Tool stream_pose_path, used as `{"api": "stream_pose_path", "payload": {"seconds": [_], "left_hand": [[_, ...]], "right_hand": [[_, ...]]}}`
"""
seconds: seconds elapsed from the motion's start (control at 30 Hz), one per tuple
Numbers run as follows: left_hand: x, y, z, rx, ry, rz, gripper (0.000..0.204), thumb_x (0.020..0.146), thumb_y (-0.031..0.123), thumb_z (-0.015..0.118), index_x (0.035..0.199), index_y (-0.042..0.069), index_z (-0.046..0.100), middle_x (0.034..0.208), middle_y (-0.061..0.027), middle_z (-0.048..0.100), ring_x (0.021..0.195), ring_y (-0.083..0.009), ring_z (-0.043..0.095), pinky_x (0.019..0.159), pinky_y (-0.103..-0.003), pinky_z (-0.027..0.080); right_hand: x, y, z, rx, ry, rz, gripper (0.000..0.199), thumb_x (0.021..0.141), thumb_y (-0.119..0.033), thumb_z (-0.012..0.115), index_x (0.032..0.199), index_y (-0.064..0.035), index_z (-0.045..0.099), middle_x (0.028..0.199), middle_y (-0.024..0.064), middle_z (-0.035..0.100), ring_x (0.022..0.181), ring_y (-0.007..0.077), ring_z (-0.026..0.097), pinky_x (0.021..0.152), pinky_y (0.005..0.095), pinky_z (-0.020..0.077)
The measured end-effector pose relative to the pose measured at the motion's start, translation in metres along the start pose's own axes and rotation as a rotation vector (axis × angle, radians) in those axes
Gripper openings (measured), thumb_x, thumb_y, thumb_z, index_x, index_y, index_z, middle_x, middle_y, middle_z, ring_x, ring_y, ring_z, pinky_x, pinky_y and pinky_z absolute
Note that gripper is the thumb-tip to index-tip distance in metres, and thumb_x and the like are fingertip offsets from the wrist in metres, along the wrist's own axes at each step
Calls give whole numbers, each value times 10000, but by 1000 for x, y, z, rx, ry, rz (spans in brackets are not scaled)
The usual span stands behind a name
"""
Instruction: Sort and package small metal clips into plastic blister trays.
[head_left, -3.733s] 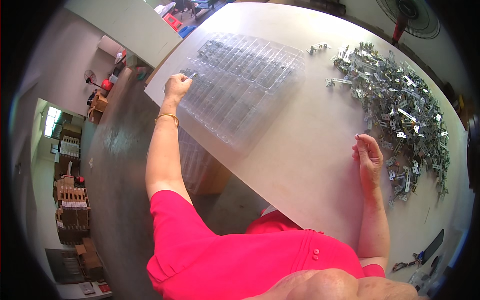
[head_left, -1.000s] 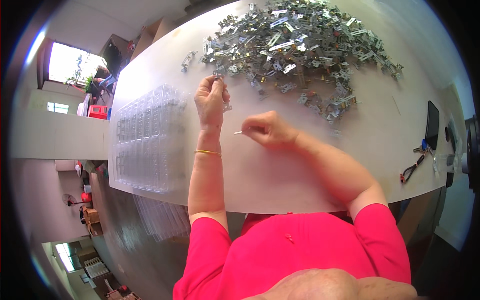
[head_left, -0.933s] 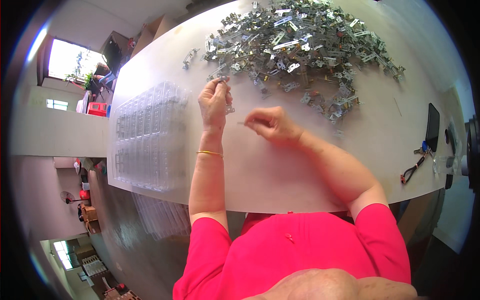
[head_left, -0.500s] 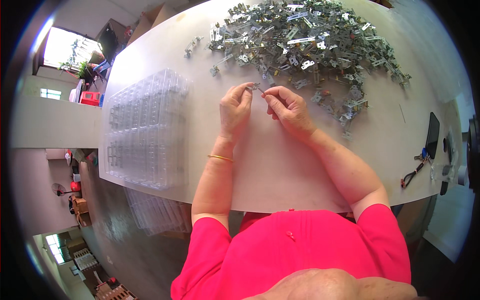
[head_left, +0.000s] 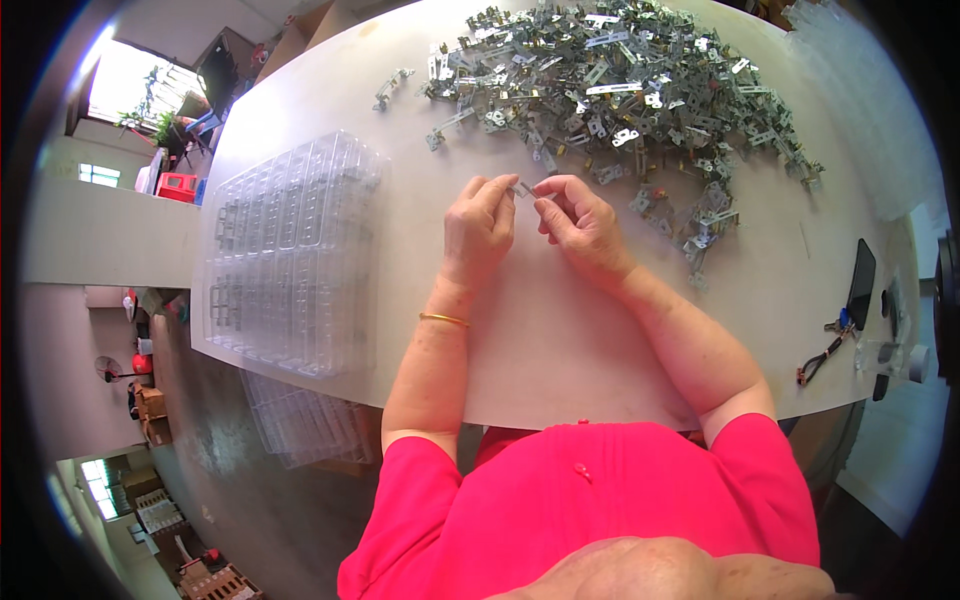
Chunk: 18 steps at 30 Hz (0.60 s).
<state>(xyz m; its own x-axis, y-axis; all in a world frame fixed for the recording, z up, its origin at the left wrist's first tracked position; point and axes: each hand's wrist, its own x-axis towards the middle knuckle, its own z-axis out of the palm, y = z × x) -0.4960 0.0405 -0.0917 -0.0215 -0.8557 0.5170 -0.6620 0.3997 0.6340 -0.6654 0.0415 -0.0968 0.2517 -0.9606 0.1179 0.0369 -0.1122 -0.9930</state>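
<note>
Between both hands, over the middle of the table, is a small silvery metal bracket [head_left: 523,188]. My left hand [head_left: 478,228] pinches one end of it with thumb and forefinger. On its other end, the fingertips of my right hand [head_left: 585,228] are closed. Fingers cover much of the piece, so its full shape is hidden. Beyond the hands lies a large heap of similar metal brackets [head_left: 610,90], some with brass-coloured parts. A few brackets trail from the heap toward my right forearm.
Clear plastic trays [head_left: 290,255] are stacked on the table [head_left: 570,350] at the left, with more trays [head_left: 305,420] below its edge. Near the right edge lie pliers [head_left: 822,360] and a black phone [head_left: 862,284]. Clear plastic sheeting [head_left: 865,110] stands at the far right.
The hands have come slightly nearer my body and closer together, and the bracket between them has turned. Both still grip it; the whole view has shifted a little.
</note>
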Motion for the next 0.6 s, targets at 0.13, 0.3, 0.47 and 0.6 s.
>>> {"api": "stream_pose_path", "payload": {"seconds": [0.13, 0.3, 0.47, 0.6], "left_hand": [[-2, 0, 5, 10, -20, 101, 184, 884, -3, 624, 1048, 6, 707, 765, -108, 608, 611, -216, 582, 563, -324, 468], [-6, 2, 5, 89, -50, 170, 183, 862, 0, 631, 1029, 16, 703, 788, -114, 627, 618, -269, 604, 568, -356, 488], [-7, 9, 5, 144, -85, 203, 180, 852, 3, 626, 1014, 27, 700, 829, -116, 646, 682, -289, 642, 616, -378, 524], [-7, 14, 4, 190, -160, 234, 174, 857, 2, 622, 1011, 15, 700, 837, -127, 642, 711, -289, 647, 632, -366, 523]], "right_hand": [[0, 3, -3, 51, 28, 14, 185, 975, -117, 602, 1140, -39, 572, 763, 28, 649, 663, 63, 589, 587, 233, 488], [-3, 2, 2, 61, 14, 13, 133, 966, -112, 620, 1083, -50, 612, 786, 29, 641, 674, 66, 576, 594, 231, 477], [-2, 8, 1, -198, 148, -208, 43, 933, -80, 656, 968, -55, 659, 859, 6, 587, 678, 56, 512, 586, 223, 435], [2, 12, 0, -110, 252, -267, 49, 921, -77, 677, 965, -59, 661, 869, -13, 512, 649, 55, 440, 573, 216, 400]]}}
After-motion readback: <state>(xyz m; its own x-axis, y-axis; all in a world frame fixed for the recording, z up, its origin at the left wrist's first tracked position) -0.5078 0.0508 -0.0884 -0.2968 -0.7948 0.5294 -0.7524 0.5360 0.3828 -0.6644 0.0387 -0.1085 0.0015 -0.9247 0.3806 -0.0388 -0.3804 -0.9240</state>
